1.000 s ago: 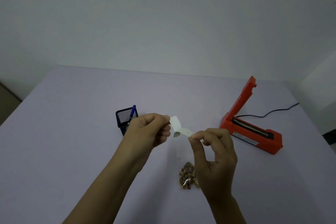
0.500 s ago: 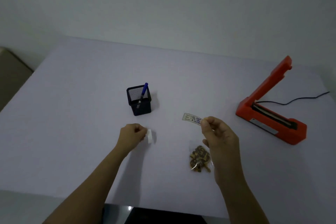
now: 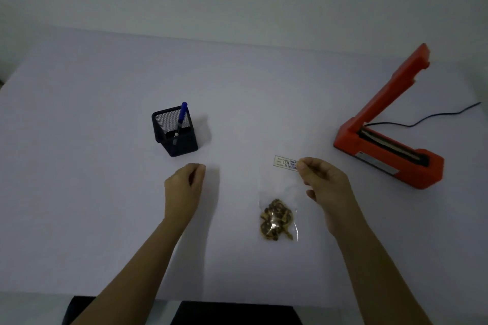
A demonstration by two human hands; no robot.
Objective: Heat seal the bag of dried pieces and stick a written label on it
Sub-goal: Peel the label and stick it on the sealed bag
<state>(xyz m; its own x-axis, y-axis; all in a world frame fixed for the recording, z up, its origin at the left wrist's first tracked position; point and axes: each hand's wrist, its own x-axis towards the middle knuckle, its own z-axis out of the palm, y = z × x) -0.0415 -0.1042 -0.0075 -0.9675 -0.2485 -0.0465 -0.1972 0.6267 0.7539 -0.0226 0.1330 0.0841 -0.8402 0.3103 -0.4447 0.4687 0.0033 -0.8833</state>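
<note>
A clear bag of brown dried pieces [image 3: 277, 216] lies flat on the white table [image 3: 105, 192], in front of me and slightly right. My right hand [image 3: 324, 185] hovers just above and behind the bag, pinching one end of a small written label [image 3: 284, 162] between thumb and forefinger. The label sticks out to the left, with its blue writing facing up. My left hand [image 3: 184, 185] rests on the table to the bag's left with its fingers curled in. I see nothing in it.
A black mesh pen holder [image 3: 174, 132] with a blue pen [image 3: 181, 116] stands behind my left hand. An orange heat sealer [image 3: 390, 145] sits at the right with its arm raised, and its black cable [image 3: 435, 116] runs off to the right. The table's near edge is at the bottom.
My hands pulled apart and lowered. The right kept the written label. The left carried the white backing strip down to the table, and that strip no longer shows.
</note>
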